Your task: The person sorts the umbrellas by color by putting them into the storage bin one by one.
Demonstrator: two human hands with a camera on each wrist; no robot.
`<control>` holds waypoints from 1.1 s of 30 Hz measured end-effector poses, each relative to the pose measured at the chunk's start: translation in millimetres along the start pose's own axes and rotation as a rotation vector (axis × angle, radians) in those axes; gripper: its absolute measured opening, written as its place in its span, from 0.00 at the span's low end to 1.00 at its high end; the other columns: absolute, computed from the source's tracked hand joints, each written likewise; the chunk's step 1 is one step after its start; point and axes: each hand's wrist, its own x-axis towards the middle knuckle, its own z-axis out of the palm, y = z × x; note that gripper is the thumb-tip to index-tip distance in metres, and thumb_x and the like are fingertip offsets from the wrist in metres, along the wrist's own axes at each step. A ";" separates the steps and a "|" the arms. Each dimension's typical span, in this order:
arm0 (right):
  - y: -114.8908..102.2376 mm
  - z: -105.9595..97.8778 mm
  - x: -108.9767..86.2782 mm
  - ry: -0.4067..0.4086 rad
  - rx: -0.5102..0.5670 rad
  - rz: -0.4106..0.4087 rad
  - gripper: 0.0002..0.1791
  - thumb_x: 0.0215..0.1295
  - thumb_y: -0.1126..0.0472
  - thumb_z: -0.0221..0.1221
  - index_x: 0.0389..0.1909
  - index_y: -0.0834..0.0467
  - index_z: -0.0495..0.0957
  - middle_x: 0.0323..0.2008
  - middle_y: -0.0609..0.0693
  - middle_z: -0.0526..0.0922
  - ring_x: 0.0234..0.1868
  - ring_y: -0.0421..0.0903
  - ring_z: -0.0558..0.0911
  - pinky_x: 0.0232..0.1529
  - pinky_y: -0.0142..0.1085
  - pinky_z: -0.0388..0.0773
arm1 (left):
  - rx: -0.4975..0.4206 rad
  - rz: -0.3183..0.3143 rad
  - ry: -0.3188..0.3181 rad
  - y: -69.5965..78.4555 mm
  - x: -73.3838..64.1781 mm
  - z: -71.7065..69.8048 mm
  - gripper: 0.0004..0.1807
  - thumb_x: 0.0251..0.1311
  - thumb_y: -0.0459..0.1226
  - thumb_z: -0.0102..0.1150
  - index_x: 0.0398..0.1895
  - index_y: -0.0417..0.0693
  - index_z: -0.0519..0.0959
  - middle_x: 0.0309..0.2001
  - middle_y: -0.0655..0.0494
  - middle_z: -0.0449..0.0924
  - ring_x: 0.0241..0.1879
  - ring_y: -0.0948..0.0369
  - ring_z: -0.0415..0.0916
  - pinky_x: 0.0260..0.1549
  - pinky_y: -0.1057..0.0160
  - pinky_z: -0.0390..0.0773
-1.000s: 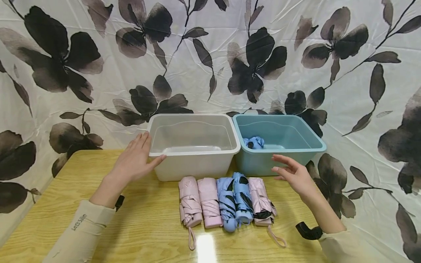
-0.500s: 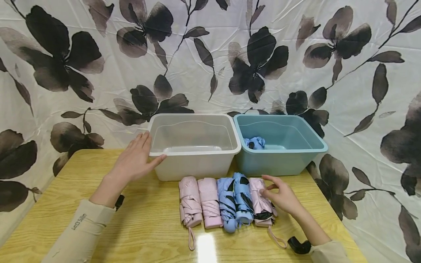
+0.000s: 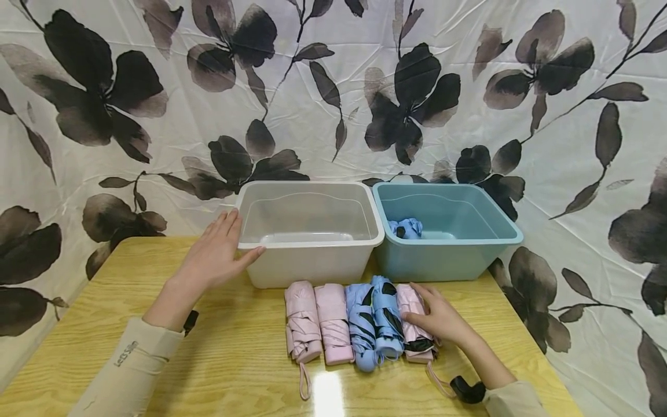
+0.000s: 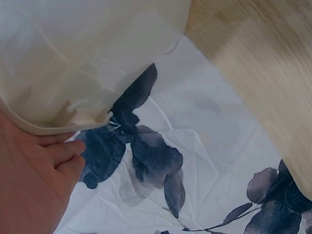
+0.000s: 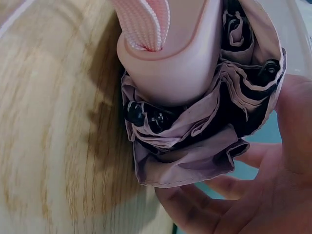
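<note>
In the head view my left hand [image 3: 212, 255] lies against the left rim of the white bin [image 3: 307, 266], fingers straight; the left wrist view shows its fingers touching the bin's outer side. My right hand [image 3: 440, 315] grips the rightmost folded pink umbrella [image 3: 410, 301], thumb across its top and fingers round its far side. Seen up close in the right wrist view, that umbrella's pink handle [image 5: 175, 73] has a wrist strap [image 5: 145, 22]. Left of it lie two blue umbrellas, one with a round end [image 3: 361, 324] and another [image 3: 386, 318], then two pink ones [image 3: 334, 321].
A teal bin [image 3: 448, 260] stands right of the white one, with a blue umbrella [image 3: 406, 228] inside. Both bins are at the back of the wooden table [image 3: 239, 359], before a floral cloth [image 3: 333, 87].
My right hand has moved left and down from in front of the teal bin onto the rightmost pink umbrella and taken hold of it. My left hand has stayed at the white bin.
</note>
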 end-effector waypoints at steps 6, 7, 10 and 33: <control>0.9 0.5 1.2 0.013 0.014 0.012 0.45 0.61 0.50 0.71 0.75 0.67 0.67 0.68 0.72 0.70 0.67 0.72 0.72 0.65 0.68 0.71 | -0.004 0.001 0.003 0.8 -0.8 -0.1 0.57 0.74 0.68 0.40 0.80 0.24 0.46 0.81 0.28 0.40 0.81 0.34 0.35 0.79 0.37 0.42; 1.4 0.8 1.6 0.022 0.017 0.011 0.44 0.61 0.51 0.72 0.74 0.67 0.68 0.68 0.72 0.70 0.67 0.72 0.72 0.66 0.68 0.70 | -0.005 0.001 0.003 1.0 -1.0 -0.2 0.57 0.74 0.68 0.40 0.80 0.24 0.46 0.81 0.28 0.40 0.81 0.34 0.35 0.79 0.37 0.42; 3.3 1.7 2.2 0.054 0.019 0.009 0.43 0.59 0.54 0.72 0.73 0.66 0.70 0.67 0.72 0.72 0.67 0.72 0.72 0.66 0.68 0.70 | -0.005 0.001 0.001 1.4 -1.0 -0.3 0.57 0.74 0.68 0.39 0.80 0.24 0.46 0.81 0.28 0.40 0.81 0.35 0.35 0.79 0.37 0.42; 4.0 0.0 -18.0 0.204 0.346 0.167 0.43 0.60 0.67 0.71 0.76 0.57 0.66 0.72 0.65 0.67 0.49 0.59 0.87 0.35 0.34 0.87 | -0.003 0.009 0.016 0.1 -0.7 0.8 0.57 0.74 0.67 0.41 0.79 0.23 0.47 0.81 0.27 0.42 0.81 0.34 0.36 0.79 0.36 0.43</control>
